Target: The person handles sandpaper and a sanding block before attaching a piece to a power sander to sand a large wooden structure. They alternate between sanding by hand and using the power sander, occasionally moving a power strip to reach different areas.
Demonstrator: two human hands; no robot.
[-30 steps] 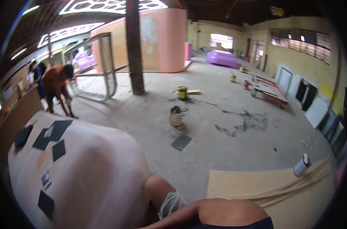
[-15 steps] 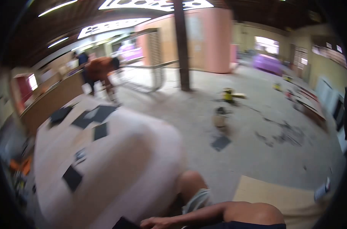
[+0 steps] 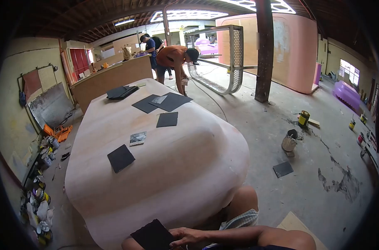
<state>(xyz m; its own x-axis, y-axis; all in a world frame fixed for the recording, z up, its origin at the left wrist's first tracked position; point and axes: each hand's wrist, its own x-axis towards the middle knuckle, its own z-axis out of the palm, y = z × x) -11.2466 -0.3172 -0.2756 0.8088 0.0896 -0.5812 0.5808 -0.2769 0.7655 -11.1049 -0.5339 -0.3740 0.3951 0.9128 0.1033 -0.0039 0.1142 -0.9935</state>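
Note:
A square black sheet (image 3: 153,235) is held low in front of me at the bottom edge. My right hand (image 3: 184,237) has its fingers closed on the sheet's right side. A sliver of skin shows at the sheet's left edge; whether it is my left hand is unclear, and its fingers are hidden. Beyond lies a large, smooth, pale pink moulded form (image 3: 177,154). On top of it rest a black square (image 3: 120,158), a small grey patterned piece (image 3: 138,138), another black square (image 3: 167,119), larger dark sheets (image 3: 173,102) and a dark stack (image 3: 121,92).
A person in orange (image 3: 171,56) bends beyond the form; other people stand behind. A metal frame (image 3: 236,60) and dark post (image 3: 264,54) stand further back. Cans (image 3: 303,118), a bucket (image 3: 289,141) and a dark sheet (image 3: 283,169) are on the floor. More cans line the left wall.
The view has turned left and steadied, so the form sits further right. The black sheet by my right hand has come up and shows much more.

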